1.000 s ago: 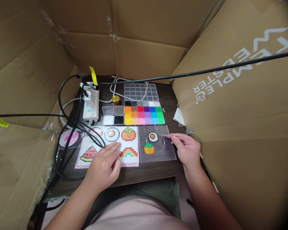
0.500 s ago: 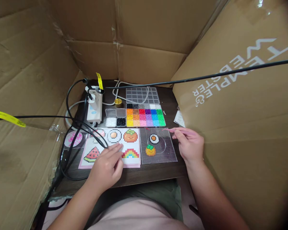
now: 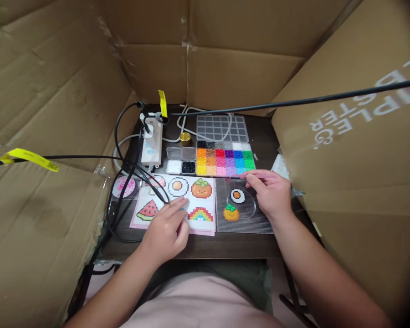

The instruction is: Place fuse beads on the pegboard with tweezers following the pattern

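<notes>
My left hand (image 3: 166,231) lies with fingers stretched out on the pattern sheet (image 3: 171,223), which shows pixel pictures of an egg, a persimmon, a watermelon slice and a rainbow. In my right hand (image 3: 272,193) are pink tweezers (image 3: 263,173), their tip pointing left near the front edge of the bead box (image 3: 225,175). Below the tweezers is a clear pegboard (image 3: 259,223). On it sit a bead fried egg (image 3: 238,196) and, lower left of that, an orange bead persimmon (image 3: 231,213). Whether the tip holds a bead is too small to tell.
Small cases of white beads (image 3: 174,167) and black beads (image 3: 188,167) stand left of the box. A gold tin (image 3: 185,138) is behind them. Black cables (image 3: 146,177) loop over the sheet from a power strip (image 3: 152,150). Cardboard walls (image 3: 228,77) enclose the table.
My view has swung left, so the scene sits further right. The tweezers have moved left over the pegboard's back edge, towards the bead box. My left hand stays on the pattern sheet.
</notes>
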The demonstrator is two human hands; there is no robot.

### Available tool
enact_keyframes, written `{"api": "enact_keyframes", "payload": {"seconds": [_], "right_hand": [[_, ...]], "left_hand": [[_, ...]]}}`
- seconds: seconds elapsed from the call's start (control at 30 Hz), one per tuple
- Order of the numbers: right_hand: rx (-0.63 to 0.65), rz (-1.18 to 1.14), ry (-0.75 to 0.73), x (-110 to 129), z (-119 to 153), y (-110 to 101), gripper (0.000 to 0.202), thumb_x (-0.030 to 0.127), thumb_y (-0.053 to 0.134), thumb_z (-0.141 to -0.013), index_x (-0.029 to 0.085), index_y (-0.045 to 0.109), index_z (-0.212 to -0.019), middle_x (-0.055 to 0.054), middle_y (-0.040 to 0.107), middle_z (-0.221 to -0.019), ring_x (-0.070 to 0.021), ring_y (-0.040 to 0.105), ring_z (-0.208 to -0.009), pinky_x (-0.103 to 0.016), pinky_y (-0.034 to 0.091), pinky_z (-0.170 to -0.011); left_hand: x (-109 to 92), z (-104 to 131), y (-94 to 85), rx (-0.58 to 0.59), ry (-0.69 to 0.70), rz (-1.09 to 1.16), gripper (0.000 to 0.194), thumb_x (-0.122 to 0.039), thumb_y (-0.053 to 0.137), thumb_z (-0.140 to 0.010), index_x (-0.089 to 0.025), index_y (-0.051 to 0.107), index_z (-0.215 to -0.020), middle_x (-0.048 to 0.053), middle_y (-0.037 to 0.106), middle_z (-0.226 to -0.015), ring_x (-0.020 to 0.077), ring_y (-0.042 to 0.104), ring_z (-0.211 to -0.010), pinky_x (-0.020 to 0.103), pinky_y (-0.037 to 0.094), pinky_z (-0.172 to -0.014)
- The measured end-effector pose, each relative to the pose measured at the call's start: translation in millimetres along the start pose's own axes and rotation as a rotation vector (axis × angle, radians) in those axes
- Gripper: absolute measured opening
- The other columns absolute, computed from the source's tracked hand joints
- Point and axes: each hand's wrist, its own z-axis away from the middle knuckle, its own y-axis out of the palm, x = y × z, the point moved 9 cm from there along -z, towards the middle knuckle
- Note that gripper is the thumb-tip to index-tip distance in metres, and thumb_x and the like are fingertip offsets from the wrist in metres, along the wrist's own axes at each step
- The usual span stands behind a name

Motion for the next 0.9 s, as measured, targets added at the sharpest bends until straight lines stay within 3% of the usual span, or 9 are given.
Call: {"api": "enact_keyframes", "payload": {"seconds": [0.63,0.9], "right_hand": [[0.017,0.008,0.028,-10.6,0.1,4.1,0.014,0.029,0.071,-0.076,0.016,0.077,-0.075,-0.004,0.07,-0.061,-0.0148,0.061,-0.054,-0.028,0.053,-0.054],[0.037,0.027,0.029,-15.1,-0.1,7.0,0.016,0.032,0.071,-0.076,0.017,0.077,-0.077,-0.007,0.077,-0.074,-0.0179,0.068,-0.065,-0.032,0.058,-0.063]], "left_hand": [[0.0,1.0,4.4,0.055,-0.012,-0.004,0.021,-0.006,0.053,-0.084,-0.015,0.069,-0.094,0.016,0.071,-0.118,0.0282,0.066,-0.117,0.045,0.058,-0.099],[0.1,2.4,6.0,0.061,0.003,-0.009,0.021,-0.005,0.055,-0.083,-0.013,0.069,-0.097,0.017,0.07,-0.119,0.0301,0.066,-0.116,0.047,0.057,-0.1]]}}
